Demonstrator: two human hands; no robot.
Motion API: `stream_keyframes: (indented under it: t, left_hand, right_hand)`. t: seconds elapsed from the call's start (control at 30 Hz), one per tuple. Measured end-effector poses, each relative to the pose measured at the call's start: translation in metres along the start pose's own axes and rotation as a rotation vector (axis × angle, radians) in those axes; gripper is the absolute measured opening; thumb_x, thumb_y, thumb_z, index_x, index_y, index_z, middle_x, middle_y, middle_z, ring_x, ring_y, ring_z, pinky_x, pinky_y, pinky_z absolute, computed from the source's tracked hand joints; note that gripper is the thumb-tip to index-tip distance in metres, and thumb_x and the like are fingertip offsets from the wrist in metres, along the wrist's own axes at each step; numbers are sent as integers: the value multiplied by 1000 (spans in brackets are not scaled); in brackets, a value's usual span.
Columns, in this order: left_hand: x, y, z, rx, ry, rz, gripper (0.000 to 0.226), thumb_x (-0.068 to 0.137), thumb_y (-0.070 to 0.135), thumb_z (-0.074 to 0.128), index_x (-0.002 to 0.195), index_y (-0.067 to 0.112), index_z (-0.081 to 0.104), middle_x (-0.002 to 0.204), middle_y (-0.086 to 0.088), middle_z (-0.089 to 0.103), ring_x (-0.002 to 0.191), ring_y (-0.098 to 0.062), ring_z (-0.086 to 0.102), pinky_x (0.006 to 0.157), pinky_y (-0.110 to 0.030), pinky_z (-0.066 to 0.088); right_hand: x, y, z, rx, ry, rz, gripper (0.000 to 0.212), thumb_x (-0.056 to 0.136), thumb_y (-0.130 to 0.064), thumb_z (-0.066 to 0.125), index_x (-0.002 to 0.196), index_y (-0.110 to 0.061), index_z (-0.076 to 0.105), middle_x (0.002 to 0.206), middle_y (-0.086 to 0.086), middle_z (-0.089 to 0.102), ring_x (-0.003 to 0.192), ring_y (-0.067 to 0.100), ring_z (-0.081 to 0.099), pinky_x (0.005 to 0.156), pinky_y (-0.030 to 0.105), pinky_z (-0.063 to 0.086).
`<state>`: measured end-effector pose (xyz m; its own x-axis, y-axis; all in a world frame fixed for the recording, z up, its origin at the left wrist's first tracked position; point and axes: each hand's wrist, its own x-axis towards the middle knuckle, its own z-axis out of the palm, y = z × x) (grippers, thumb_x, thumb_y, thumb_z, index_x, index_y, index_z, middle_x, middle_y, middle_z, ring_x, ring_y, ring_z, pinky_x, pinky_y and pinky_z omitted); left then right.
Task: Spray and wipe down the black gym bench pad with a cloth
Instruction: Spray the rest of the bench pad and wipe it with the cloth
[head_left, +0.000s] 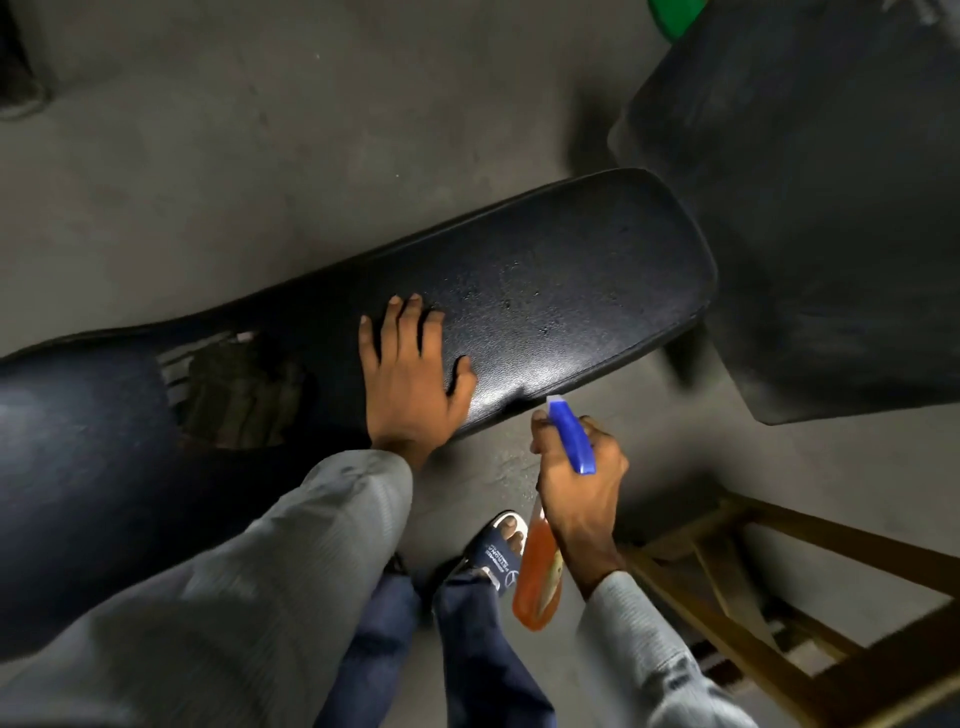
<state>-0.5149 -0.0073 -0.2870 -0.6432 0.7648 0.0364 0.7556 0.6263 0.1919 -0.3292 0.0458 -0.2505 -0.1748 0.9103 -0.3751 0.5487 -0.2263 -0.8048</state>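
Observation:
The black gym bench pad (561, 291) runs from lower left to upper right across the middle of the view, with fine droplets on its right half. My left hand (410, 379) lies flat on the pad near its front edge, fingers spread, holding nothing. My right hand (582, 478) hovers just in front of the pad's front edge, gripping a spray bottle (540, 571) of orange liquid with a blue trigger head pointed at the pad. A dark folded cloth (234, 395) rests on the pad, left of my left hand, beside a torn patch.
A second large black pad (810, 208) stands at the upper right, close to the bench end. A wooden frame (753, 587) sits on the floor at the lower right. My sandalled foot (498, 551) and legs are below. Grey concrete floor (260, 130) lies beyond the bench.

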Motion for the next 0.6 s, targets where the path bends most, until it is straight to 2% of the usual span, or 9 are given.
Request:
stream_keyframes:
  t: [0.13, 0.23, 0.3, 0.43, 0.5, 0.6]
  left_hand:
    - [-1, -4, -4, -66, 16, 12, 60, 96, 47, 53, 147, 14, 54, 161, -14, 47, 156, -36, 37, 129, -63, 19]
    - [-11, -23, -9, -159, 92, 39, 56, 98, 38, 54, 147, 13, 57, 162, -13, 48, 155, -34, 40, 130, -62, 19]
    - [-27, -41, -15, -139, 130, 18, 54, 99, 32, 53, 149, 12, 57, 163, -11, 48, 155, -34, 41, 130, -63, 18]
    - [-60, -84, -21, -45, 144, -57, 52, 103, 29, 48, 151, 11, 55, 164, -12, 48, 154, -37, 41, 132, -61, 15]
    - [-68, -96, -20, -4, 116, -21, 54, 105, 29, 43, 154, 9, 52, 166, -14, 45, 156, -38, 39, 132, -60, 17]
    - [-68, -96, -19, 9, 84, -30, 56, 105, 30, 45, 157, 10, 48, 169, -13, 41, 159, -35, 34, 133, -58, 15]
  right_hand:
    - [-17, -2, 14, -16, 3, -43, 54, 82, -57, 65, 62, -7, 56, 56, 5, 56, 57, 28, 54, 66, 44, 53]
    - [-32, 0, 28, -48, -48, -93, 49, 85, -49, 68, 55, -18, 45, 51, -5, 44, 52, 19, 42, 61, 44, 49]
    - [-43, 3, 38, -37, -91, -113, 48, 87, -46, 69, 58, -15, 48, 53, -3, 48, 52, 19, 44, 61, 43, 49]
    - [-60, 10, 58, -3, -141, -97, 49, 87, -51, 69, 65, -9, 58, 61, 7, 61, 59, 32, 58, 66, 47, 55]
    - [-66, 14, 67, -24, -156, -95, 47, 87, -52, 70, 62, -15, 54, 56, 1, 55, 55, 30, 52, 62, 49, 54]
    - [-72, 17, 73, -93, -167, -128, 43, 88, -51, 70, 57, -27, 52, 51, -8, 44, 51, 18, 43, 60, 47, 51]
